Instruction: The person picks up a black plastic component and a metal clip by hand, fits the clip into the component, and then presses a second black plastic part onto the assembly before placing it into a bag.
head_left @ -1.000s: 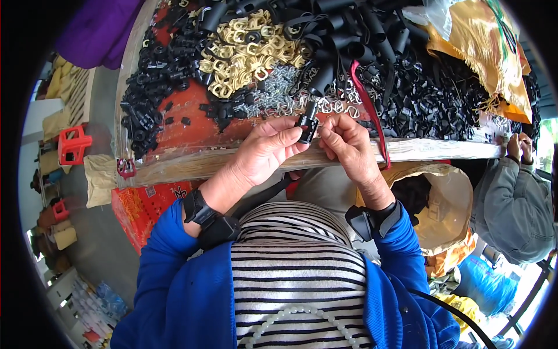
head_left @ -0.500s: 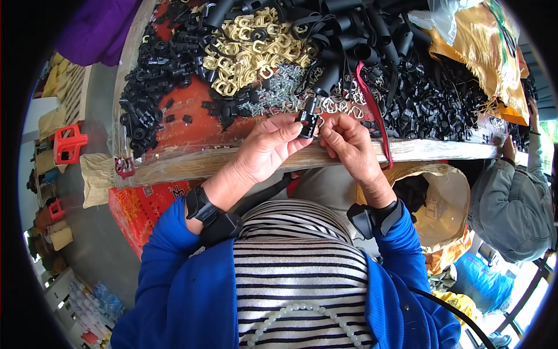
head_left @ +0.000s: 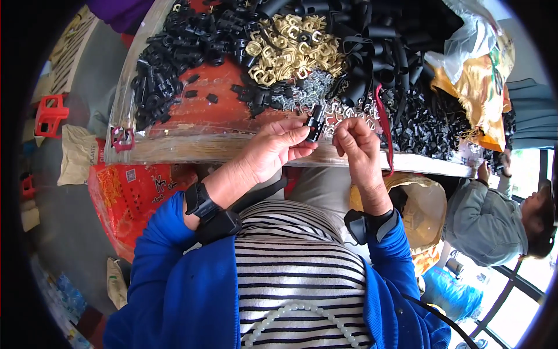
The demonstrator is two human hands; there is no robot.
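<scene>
My left hand grips a small black cylindrical plastic part between thumb and fingers, tilted upright above the table's front edge. Just to its right, apart from the part, is my right hand. Its thumb and fingers are pinched together, and whatever they hold is hidden or too small to name. Beyond the hands lie a pile of small silvery metal clips, a heap of tiny silver springs or screws and cream-coloured ring-shaped plastic pieces.
Black fittings cover the red table's left side, and black tubes lie at the back. A red strap hangs over the wooden edge. Below stands an open sack. A co-worker sits at the right.
My view has turned, so the table's contents appear shifted right and the co-worker shows more fully. My right hand has moved slightly away from the black part, which stays in my left hand.
</scene>
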